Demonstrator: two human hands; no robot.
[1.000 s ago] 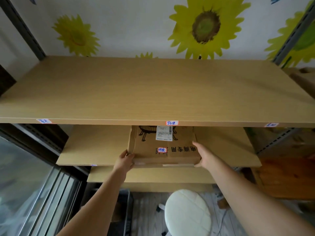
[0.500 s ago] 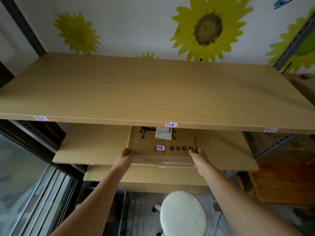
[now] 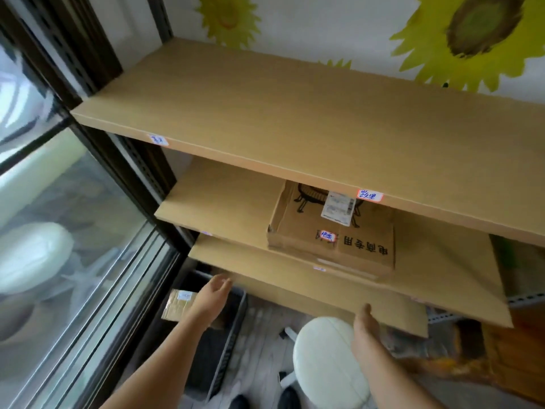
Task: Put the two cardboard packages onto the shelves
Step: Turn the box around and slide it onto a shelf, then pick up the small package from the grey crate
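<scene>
The top shelf (image 3: 295, 119) fills most of what I see, a bare pale wooden board running to the sunflower wall (image 3: 339, 28). Under it is the middle shelf (image 3: 218, 202), and under that a lower shelf (image 3: 295, 286). To my left stands the glass door (image 3: 73, 231) in its dark frame.

The larger cardboard package (image 3: 333, 231) lies flat on the middle shelf, its back half tucked under the top shelf, its front edge near the shelf's front edge — printed characters, a white shipping label (image 3: 338, 208) and a small red-rimmed sticker (image 3: 328, 236) show on its lid. Neither of my hands touches it.

Below, a white round stool (image 3: 330, 358) stands on the floor. The second cardboard package (image 3: 178, 304), smaller and taped, lies low down beside the door, partly hidden behind my left wrist.

My left hand (image 3: 211, 296) hangs just in front of the lower shelf's edge, fingers loosely spread, holding nothing. My right hand (image 3: 365, 326) is empty too, fingers loosely together, over the stool.
</scene>
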